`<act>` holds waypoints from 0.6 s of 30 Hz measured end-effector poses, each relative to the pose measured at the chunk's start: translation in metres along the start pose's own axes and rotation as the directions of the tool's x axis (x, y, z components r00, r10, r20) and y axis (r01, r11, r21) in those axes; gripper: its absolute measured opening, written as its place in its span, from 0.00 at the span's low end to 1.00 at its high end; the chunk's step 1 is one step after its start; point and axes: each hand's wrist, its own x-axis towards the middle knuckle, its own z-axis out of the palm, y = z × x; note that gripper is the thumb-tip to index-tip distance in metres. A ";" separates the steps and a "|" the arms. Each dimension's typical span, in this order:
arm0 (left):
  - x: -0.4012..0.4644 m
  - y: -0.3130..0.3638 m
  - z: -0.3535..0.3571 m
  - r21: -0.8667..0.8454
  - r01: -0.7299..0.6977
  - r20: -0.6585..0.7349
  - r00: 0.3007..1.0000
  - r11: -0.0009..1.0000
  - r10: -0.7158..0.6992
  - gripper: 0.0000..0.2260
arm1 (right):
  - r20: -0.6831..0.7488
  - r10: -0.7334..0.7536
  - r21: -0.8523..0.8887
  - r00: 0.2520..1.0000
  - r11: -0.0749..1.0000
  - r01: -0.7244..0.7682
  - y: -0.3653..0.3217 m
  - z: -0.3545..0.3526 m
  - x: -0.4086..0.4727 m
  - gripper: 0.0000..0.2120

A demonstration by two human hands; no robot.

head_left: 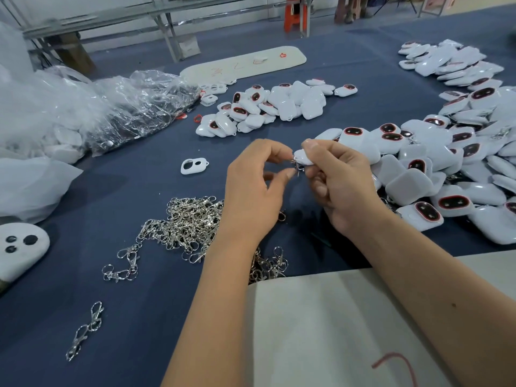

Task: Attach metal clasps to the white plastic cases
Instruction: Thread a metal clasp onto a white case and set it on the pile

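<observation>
While right hand [339, 185] grips case [303, 157], left hand [255, 191] pinches clasp [295, 163].

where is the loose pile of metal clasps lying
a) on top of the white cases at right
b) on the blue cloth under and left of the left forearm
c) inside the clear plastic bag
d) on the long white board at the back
b: the pile of metal clasps lies on the blue cloth, beside and partly under the left hand and its forearm.
</observation>
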 end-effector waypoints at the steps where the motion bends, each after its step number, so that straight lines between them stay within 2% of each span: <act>1: 0.000 0.000 0.000 -0.007 -0.003 -0.006 1.000 1.000 0.003 0.10 | 0.011 0.026 0.005 1.000 1.000 -0.026 -0.001 -0.001 0.001 0.05; 8: 0.001 -0.002 -0.001 0.015 -0.032 -0.039 0.999 0.999 0.033 0.06 | 0.087 0.078 0.030 0.993 0.996 -0.081 -0.001 -0.004 0.004 0.10; 14: 0.002 -0.002 0.000 0.020 -0.047 -0.062 0.997 0.999 0.048 0.05 | 0.163 0.079 0.068 0.984 0.994 -0.091 0.001 -0.005 0.005 0.10; 18: 0.002 -0.005 -0.003 0.040 -0.031 -0.051 0.998 0.999 0.033 0.07 | 0.162 0.052 0.035 0.985 0.998 -0.058 0.002 -0.005 0.004 0.09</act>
